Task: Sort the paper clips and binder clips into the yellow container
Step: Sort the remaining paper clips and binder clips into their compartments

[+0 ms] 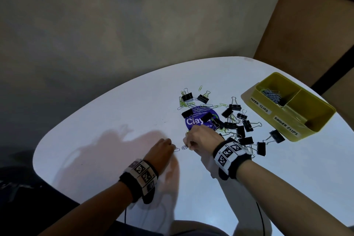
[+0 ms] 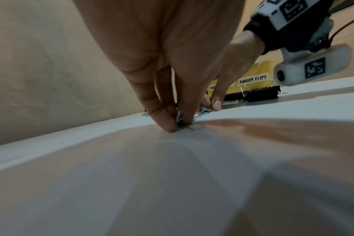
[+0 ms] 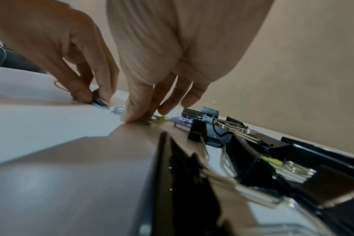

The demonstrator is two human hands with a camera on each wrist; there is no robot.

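Black metal binder clips (image 3: 259, 161) with silver wire handles fill the near edge of the right wrist view, blurred by closeness, a detail the head view shows only as a loose scatter (image 1: 242, 120) on the white rounded table (image 1: 107, 113) mixed with green and silver wire paper clips (image 1: 188, 102). Beyond them the right hand (image 3: 164, 89) points its fingers down at the tabletop, thumb and fingertips closed on a small cluster of green paper clips (image 3: 152, 119); from the head camera this grip is mostly hidden under the knuckles of that hand (image 1: 201, 137). Only the left wrist view shows the left hand (image 2: 172, 89) pinching a small bluish metal clip (image 2: 178, 119) between thumb and finger right at the table surface, with a silver paper clip (image 2: 196, 127) lying just beside the fingertips. Seen from the head, the left hand (image 1: 162, 150) sits just left of the right, both near the front of the pile. A round purple sticker (image 1: 193, 120) lies under part of the scatter. Well to the right stands the yellow plastic two-compartment container (image 1: 287, 105), labelled for paper clips and binder clips, its far compartment holding a heap of silver paper clips (image 1: 272, 96)
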